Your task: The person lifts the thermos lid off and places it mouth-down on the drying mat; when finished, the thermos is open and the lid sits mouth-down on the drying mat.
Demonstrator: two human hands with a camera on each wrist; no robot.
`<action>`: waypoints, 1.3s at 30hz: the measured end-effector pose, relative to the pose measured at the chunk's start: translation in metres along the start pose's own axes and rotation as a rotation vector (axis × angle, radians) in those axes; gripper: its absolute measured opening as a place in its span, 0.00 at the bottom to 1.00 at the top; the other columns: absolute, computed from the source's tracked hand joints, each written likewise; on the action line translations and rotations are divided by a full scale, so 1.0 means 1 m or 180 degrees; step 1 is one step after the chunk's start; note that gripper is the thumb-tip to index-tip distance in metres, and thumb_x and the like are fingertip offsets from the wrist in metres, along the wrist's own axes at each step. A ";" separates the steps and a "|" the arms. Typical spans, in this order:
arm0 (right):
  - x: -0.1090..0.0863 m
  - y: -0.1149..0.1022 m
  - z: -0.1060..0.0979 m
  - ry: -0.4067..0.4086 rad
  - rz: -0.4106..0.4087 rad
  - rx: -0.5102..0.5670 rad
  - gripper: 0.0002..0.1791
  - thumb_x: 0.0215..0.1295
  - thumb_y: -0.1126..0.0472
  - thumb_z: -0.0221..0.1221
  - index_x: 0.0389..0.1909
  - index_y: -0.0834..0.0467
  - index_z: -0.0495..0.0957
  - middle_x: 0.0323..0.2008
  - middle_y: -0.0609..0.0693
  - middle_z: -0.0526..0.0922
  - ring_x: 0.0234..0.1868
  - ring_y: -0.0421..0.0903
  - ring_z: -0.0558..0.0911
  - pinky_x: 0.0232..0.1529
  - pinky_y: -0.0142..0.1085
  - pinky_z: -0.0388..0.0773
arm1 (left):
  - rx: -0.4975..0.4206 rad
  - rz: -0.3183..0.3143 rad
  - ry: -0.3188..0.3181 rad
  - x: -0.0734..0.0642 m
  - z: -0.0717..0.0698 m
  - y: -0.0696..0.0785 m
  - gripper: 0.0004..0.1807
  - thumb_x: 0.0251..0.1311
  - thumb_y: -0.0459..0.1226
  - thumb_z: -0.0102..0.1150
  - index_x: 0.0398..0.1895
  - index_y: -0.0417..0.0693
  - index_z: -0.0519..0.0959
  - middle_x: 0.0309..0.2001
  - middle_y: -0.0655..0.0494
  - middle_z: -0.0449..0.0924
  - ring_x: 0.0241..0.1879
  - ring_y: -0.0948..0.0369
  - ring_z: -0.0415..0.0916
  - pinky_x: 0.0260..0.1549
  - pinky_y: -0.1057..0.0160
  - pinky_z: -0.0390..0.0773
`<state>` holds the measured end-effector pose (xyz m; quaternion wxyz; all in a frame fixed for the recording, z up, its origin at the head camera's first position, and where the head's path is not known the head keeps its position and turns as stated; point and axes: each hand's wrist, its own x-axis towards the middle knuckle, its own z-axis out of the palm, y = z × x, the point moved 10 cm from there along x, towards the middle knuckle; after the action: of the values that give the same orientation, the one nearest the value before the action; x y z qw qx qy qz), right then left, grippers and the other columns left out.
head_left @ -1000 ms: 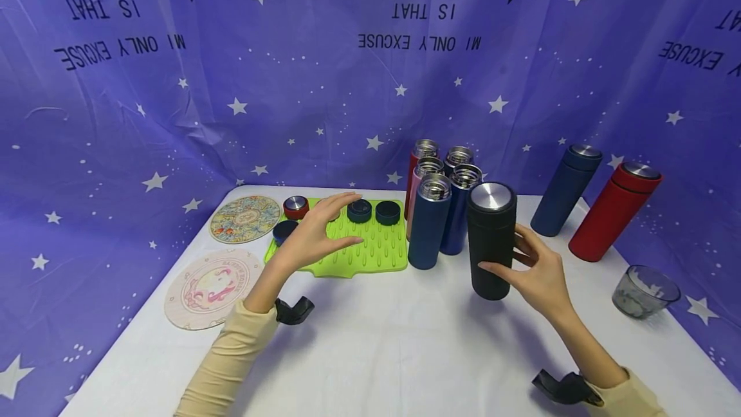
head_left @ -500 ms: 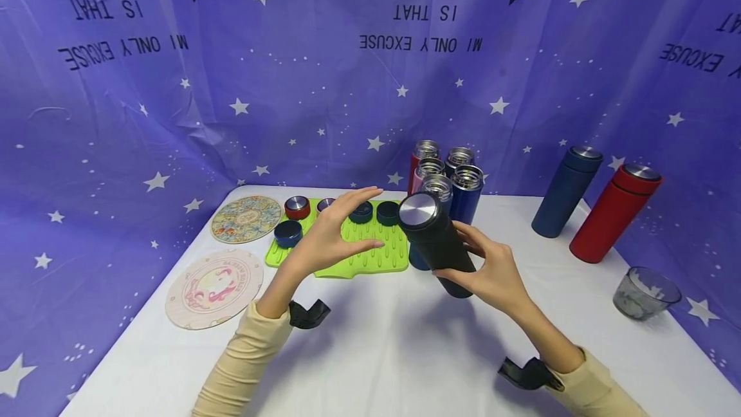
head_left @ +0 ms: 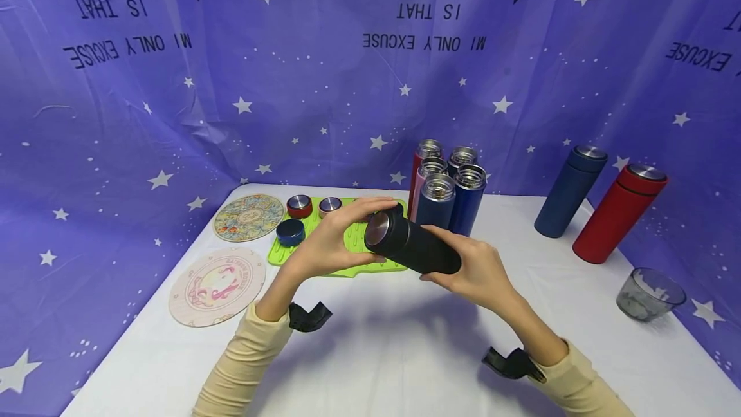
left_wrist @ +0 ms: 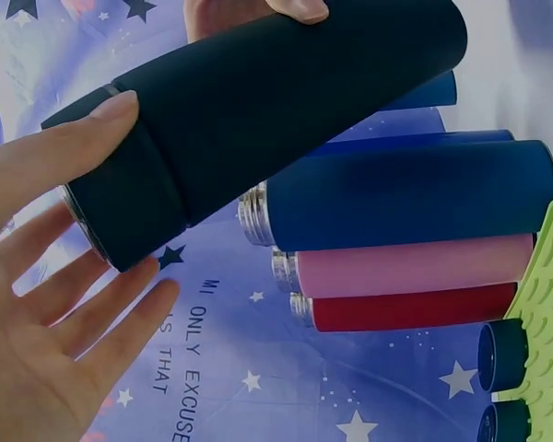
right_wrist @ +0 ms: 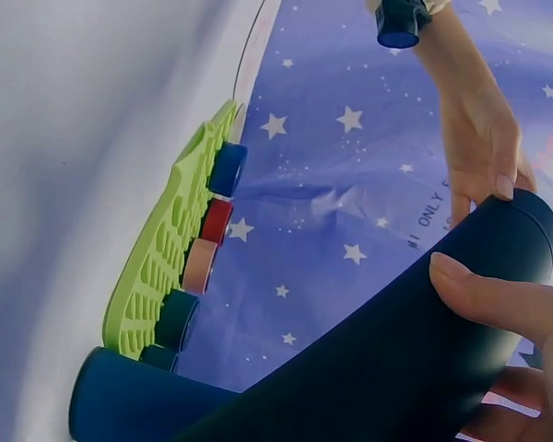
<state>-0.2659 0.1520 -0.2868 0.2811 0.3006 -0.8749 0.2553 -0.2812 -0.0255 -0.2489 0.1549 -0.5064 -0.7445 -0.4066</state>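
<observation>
In the head view a black thermos with a steel-topped lid is held up over the table, tilted with its lid toward the left. The right hand grips its body near the base. Around the lid end is the left hand, fingers above and thumb below. The left wrist view shows the left thumb lying on the lid near its seam, the other fingers partly hidden behind it. In the right wrist view the right thumb presses the thermos's dark side.
Several lidless thermoses stand behind the hands. Lids, including a blue one, sit on a green mat. Two round mats lie left. A capped blue thermos, a capped red one and a glass stand right.
The right hand has brought the black thermos leftward and tipped it from upright toward horizontal. The left hand has moved slightly right and now spans the lid.
</observation>
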 end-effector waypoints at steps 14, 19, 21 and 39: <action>0.003 -0.002 -0.003 -0.0095 -0.0305 0.0589 0.44 0.36 0.57 0.79 0.62 0.51 0.75 0.52 0.48 0.82 0.44 0.45 0.83 0.38 0.40 0.81 | -0.0124 0.0227 -0.0005 0.000 -0.001 0.009 0.35 0.39 0.33 0.79 0.57 0.45 0.77 0.57 0.52 0.76 0.57 0.58 0.73 0.48 0.62 0.79; 0.003 -0.006 -0.007 -0.0006 -0.0432 0.0520 0.44 0.36 0.56 0.79 0.61 0.52 0.76 0.53 0.48 0.82 0.46 0.46 0.84 0.40 0.34 0.80 | -0.0177 0.0333 0.0104 0.000 -0.005 0.011 0.34 0.37 0.36 0.81 0.54 0.46 0.79 0.54 0.53 0.79 0.54 0.59 0.76 0.41 0.65 0.82; 0.003 -0.006 -0.009 0.0021 -0.0453 0.0481 0.44 0.36 0.56 0.79 0.61 0.52 0.76 0.53 0.48 0.82 0.47 0.47 0.83 0.43 0.31 0.79 | -0.0181 0.0332 0.0122 0.000 -0.005 0.011 0.34 0.36 0.36 0.81 0.54 0.46 0.80 0.53 0.53 0.80 0.53 0.59 0.76 0.41 0.65 0.82; -0.002 -0.019 -0.021 0.0411 -0.0572 -0.0355 0.44 0.39 0.57 0.77 0.64 0.53 0.73 0.52 0.55 0.81 0.52 0.55 0.81 0.48 0.50 0.80 | -0.0488 -0.0822 0.0424 0.004 -0.010 0.011 0.33 0.40 0.29 0.77 0.55 0.36 0.76 0.46 0.46 0.81 0.41 0.53 0.81 0.39 0.59 0.84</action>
<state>-0.2447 0.1528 -0.2683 0.3749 0.3446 -0.8374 0.1988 -0.2755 -0.0293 -0.2353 0.1112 -0.3888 -0.7583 -0.5114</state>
